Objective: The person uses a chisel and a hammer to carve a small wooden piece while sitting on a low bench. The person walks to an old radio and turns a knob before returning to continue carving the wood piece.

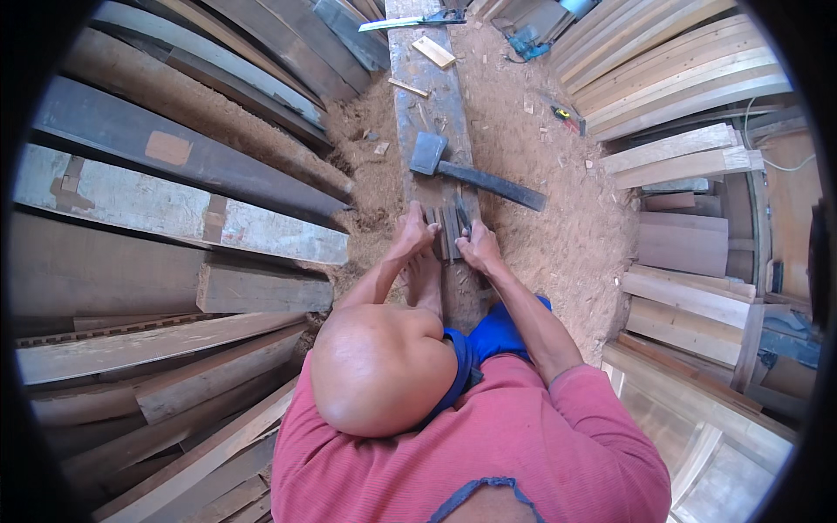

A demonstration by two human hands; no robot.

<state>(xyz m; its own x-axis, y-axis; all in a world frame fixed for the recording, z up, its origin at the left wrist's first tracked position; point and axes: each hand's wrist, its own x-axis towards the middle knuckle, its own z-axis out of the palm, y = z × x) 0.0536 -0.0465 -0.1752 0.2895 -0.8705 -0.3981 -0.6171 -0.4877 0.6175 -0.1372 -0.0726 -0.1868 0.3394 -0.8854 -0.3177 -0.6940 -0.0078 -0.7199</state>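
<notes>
A short dark wooden piece with lengthwise grooves [449, 234] lies on a long worn plank [427, 91] between my hands. My left hand [413, 230] is closed at the piece's left edge, thumb and fingers pinched against it. On the other side, my right hand [479, 247] is closed around a thin dark tool [464, 219] beside the piece's right edge; its kind is too small to tell. Just beyond my hands rests a mallet [429, 153] with a blocky grey head, its dark handle slanting off the plank to the right.
A handsaw [417, 22] lies across the plank's far end, near loose wood offcuts [433, 51]. Stacked boards [174, 209] crowd the left; more timber [684, 235] stands on the right. Sawdust [558, 235] covers the ground. A bare foot [425, 281] is beside the plank.
</notes>
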